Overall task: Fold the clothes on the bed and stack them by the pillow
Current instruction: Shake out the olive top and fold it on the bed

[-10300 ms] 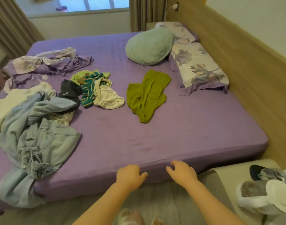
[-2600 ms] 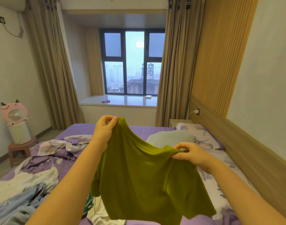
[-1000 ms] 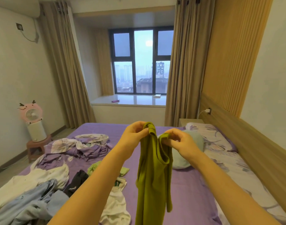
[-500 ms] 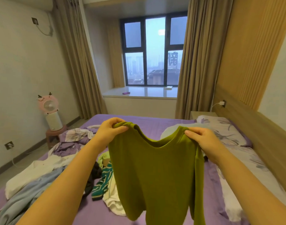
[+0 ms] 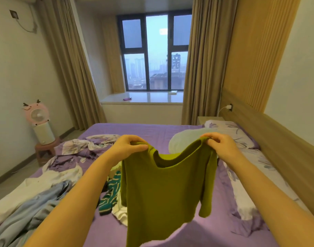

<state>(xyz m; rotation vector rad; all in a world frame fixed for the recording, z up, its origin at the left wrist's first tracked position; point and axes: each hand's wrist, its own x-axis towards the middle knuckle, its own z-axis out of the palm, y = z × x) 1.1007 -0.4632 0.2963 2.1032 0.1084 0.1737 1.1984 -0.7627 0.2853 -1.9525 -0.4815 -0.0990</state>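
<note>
An olive-green shirt hangs spread out in the air above the purple bed. My left hand pinches its left shoulder and my right hand pinches its right shoulder. One short sleeve dangles at the lower right. Behind the shirt lie a green-striped garment and a white one. A pale blue garment and a cream one are heaped at the left. A floral pillow lies along the headboard, with a mint cushion beside it.
A crumpled floral purple sheet lies at the bed's far left. A wooden headboard runs along the right. A pink fan stands on a stool by the left wall. Curtains frame the window and sill beyond the bed.
The shirt went from bunched together between my hands to spread wide by its shoulders. My hands have moved slightly further apart and my view has tipped a little lower.
</note>
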